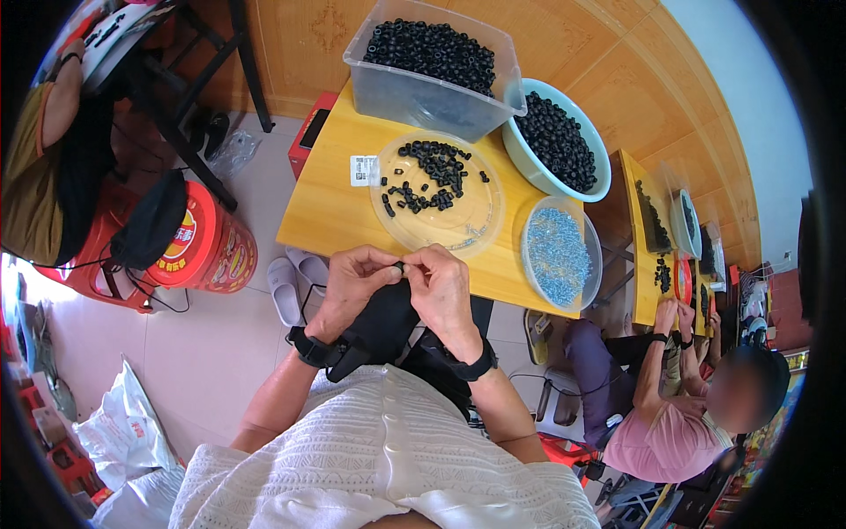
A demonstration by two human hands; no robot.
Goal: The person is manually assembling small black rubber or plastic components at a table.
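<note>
My left hand (357,280) and my right hand (441,289) meet at the near edge of the yellow table (326,207). Their fingertips pinch a small black cylindrical piece (401,267) between them; its details are too small to make out. Just beyond lies a round clear plastic lid (398,231) with loose black pieces (436,167) scattered on it. A few tiny pale bits (474,234) rest near the lid's front right. To the right, a clear oval tub (596,256) holds many small bluish, shiny parts (557,257).
Behind the lid stand a clear bin (423,97) and a pale blue basin (538,175), both full of black pieces. A red bucket (225,256) is on the floor at left. At right, a person in pink (661,441) works at another table (648,295).
</note>
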